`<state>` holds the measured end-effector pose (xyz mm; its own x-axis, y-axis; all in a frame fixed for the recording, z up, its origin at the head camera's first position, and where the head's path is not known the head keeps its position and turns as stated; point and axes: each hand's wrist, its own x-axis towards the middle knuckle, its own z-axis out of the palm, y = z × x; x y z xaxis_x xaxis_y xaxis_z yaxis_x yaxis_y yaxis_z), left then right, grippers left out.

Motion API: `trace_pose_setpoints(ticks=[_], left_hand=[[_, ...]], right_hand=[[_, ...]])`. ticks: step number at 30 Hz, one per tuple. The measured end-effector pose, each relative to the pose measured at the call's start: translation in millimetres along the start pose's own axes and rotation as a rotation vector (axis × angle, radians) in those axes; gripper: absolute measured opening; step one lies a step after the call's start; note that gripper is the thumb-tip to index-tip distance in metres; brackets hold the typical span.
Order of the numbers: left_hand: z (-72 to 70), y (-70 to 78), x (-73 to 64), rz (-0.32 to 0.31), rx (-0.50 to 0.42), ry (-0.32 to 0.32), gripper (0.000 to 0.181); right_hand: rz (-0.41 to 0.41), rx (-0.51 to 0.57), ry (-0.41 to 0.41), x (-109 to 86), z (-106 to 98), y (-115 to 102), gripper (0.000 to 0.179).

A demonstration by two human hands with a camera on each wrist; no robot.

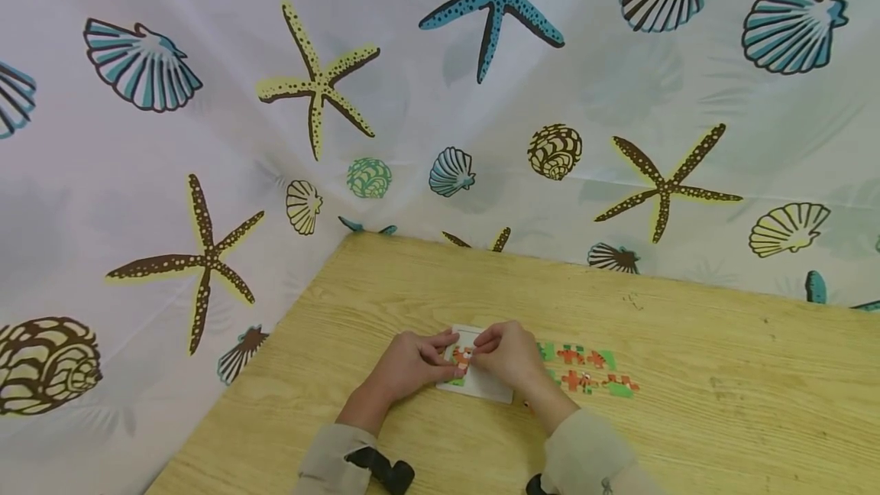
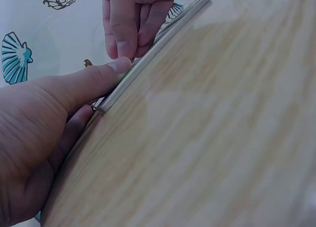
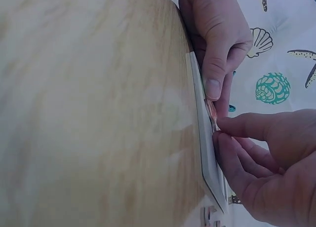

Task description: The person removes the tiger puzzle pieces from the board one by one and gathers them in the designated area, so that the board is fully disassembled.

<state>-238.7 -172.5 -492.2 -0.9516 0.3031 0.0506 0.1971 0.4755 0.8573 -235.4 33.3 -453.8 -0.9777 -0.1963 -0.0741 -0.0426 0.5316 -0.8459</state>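
Observation:
A small white jigsaw tray lies on the table, with orange and green puzzle pieces fitted along its left side. My left hand rests over that side, its thumb pressing down near the fitted pieces and its forefinger stretched toward the far edge. My right hand pinches a puzzle piece between thumb and fingertips, right against the fitted ones; the fingertips mostly hide it. In the right wrist view, an orange edge shows between the two hands, low over the tray.
To the right of the tray, loose jigsaw pieces in orange and green lie in two rows, partly behind the right forearm. The wood-grain table meets a white curtain printed with shells and starfish at the back and left.

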Motion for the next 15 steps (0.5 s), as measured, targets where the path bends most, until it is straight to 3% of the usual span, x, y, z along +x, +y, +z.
trace_pose_setpoints(ticks=[15], left_hand=[[0.3, 0.3, -0.7, 0.022, 0.007, 0.001, 0.021]], right_hand=[[0.026, 0.057, -0.01, 0.2, 0.8, -2.8, 0.011]])
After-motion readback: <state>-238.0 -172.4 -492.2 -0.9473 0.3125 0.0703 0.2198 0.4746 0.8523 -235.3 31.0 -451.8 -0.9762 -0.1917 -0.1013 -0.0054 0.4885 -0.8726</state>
